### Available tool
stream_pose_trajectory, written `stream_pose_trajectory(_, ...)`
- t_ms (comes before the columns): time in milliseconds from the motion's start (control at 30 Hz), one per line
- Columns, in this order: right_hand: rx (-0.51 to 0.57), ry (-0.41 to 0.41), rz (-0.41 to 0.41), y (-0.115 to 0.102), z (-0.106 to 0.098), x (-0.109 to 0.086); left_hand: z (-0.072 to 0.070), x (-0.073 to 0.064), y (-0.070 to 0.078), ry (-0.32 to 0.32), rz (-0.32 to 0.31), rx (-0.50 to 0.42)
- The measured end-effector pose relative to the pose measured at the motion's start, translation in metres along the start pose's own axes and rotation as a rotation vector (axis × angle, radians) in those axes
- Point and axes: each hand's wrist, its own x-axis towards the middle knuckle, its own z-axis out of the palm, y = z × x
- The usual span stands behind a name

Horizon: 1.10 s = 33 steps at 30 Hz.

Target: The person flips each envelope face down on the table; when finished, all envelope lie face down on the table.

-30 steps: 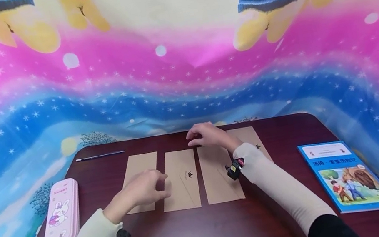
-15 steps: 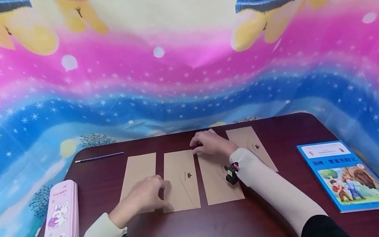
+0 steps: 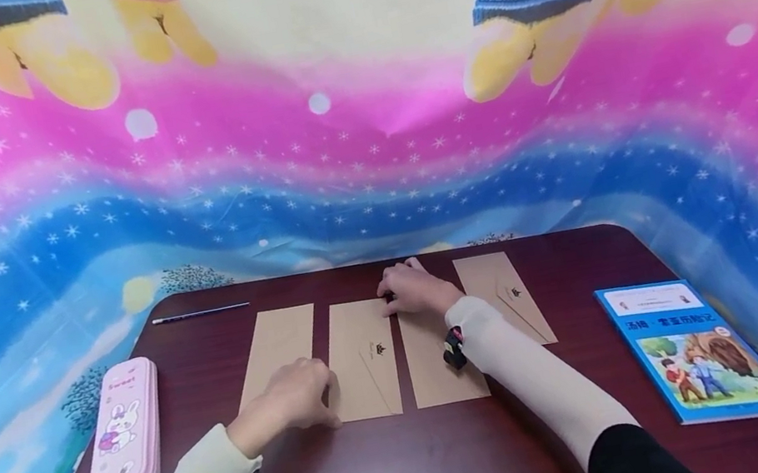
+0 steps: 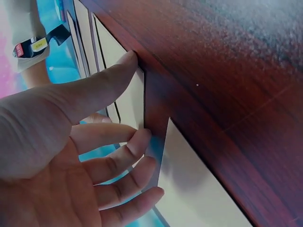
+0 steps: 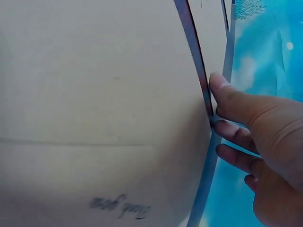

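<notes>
Several brown paper envelopes lie in a row on the dark table. My left hand [image 3: 293, 395] is at the left side of the second envelope [image 3: 362, 358]. In the left wrist view its thumb [image 4: 124, 64] touches that envelope's near corner, while its fingers reach along the left edge. Nearest to my right hand [image 3: 414, 285] is the same envelope's far right corner, with thumb and fingertips at its edges. My right hand and forearm partly cover the third envelope [image 3: 436, 370]. The leftmost envelope [image 3: 282, 334] is partly behind my left hand. In the right wrist view a flap and printed script show close up.
A pink pencil case [image 3: 120, 434] with a rabbit lies at the left, and a pencil [image 3: 200, 313] near the far left edge. A fourth envelope [image 3: 488, 276] lies beyond my right forearm. A blue book [image 3: 699, 349] is at the right. A patterned cloth [image 3: 363, 146] hangs behind.
My left hand has come down toward me to the second envelope's near left corner. My right hand has lowered slightly to its far right corner. The envelopes stay about where they were.
</notes>
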Motion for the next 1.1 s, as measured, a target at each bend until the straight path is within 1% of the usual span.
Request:
stream_pose_trajectory(100,-0.022,-0.005,-0.005,-0.002,-0.001,0.004,0.002,0.002,0.001,-0.006,-0.004,-0.017)
stream_pose_trajectory(267,0.022,-0.036,0.001,-0.008,-0.006,0.01,0.003,0.004,0.001,-0.015,-0.009,-0.004)
stream_pose_trajectory(533,0.077,-0.073,0.039,-0.012,-0.01,0.013,0.001,0.005,0.007,-0.034,-0.022,-0.003)
stream_pose_trajectory(733,0.07,-0.087,0.068,-0.01,-0.007,0.015,0.002,0.006,0.008,-0.058,-0.033,-0.007)
stream_pose_trajectory(833,0.088,-0.085,0.082,-0.007,-0.005,0.015,0.003,0.006,0.008,-0.058,-0.039,-0.009)
stream_pose_trajectory(967,0.145,-0.078,0.096,-0.003,-0.005,0.016,0.003,0.007,0.007,-0.065,-0.039,0.003)
stream_pose_trajectory(1100,0.17,-0.049,0.081,0.001,-0.005,0.016,0.002,0.007,0.006,-0.064,-0.035,0.006)
